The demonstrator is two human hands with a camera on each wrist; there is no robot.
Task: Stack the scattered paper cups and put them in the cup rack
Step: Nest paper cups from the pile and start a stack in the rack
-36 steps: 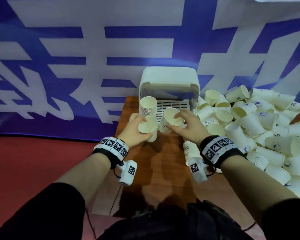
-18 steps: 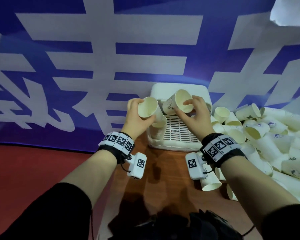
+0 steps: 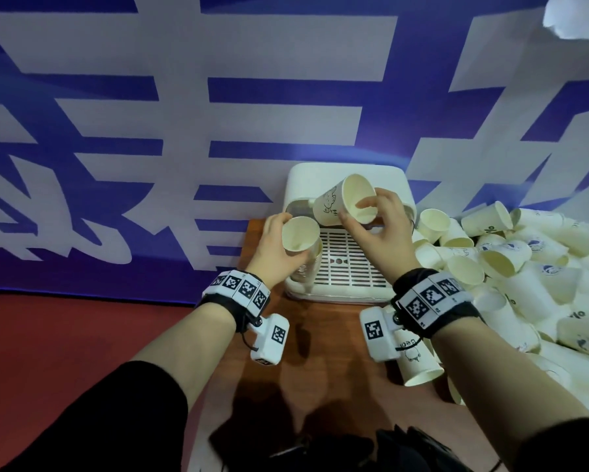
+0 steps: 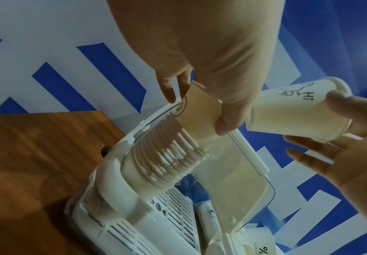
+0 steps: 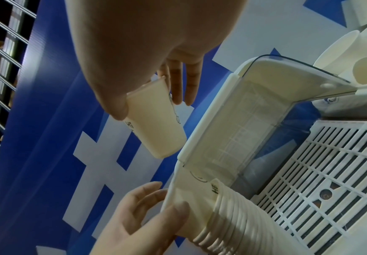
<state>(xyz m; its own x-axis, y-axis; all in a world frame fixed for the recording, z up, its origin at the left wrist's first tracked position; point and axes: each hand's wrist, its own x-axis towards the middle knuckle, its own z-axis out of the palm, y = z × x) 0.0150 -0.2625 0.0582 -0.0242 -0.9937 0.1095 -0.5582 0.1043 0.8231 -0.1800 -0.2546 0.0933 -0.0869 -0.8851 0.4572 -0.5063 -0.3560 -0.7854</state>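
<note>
My left hand (image 3: pixel 279 247) grips a white paper cup (image 3: pixel 300 234) whose base sits in the top of a stack of nested cups (image 4: pixel 165 162) standing in the left side of the white cup rack (image 3: pixel 346 264). The same cup (image 4: pixel 197 115) shows between my left thumb and fingers (image 4: pixel 169 88). My right hand (image 3: pixel 371 219) holds a second cup (image 3: pixel 346 199), printed "Hi", tilted in the air above the rack's back, just right of the first. That cup (image 5: pixel 156 124) is pinched near its rim, with its base pointing down toward the stack (image 5: pixel 228 215).
A large heap of loose paper cups (image 3: pixel 524 267) covers the table's right side. One cup (image 3: pixel 417 362) lies near my right wrist. The rack's slotted floor (image 3: pixel 347 260) lies to the right of the stack. The brown wooden table (image 3: pixel 320 352) ends at the blue-and-white banner (image 3: pixel 150 131).
Both hands lifted their cups from the table toward the rack. The left cup has come down onto the stack; the right cup stays raised beside it.
</note>
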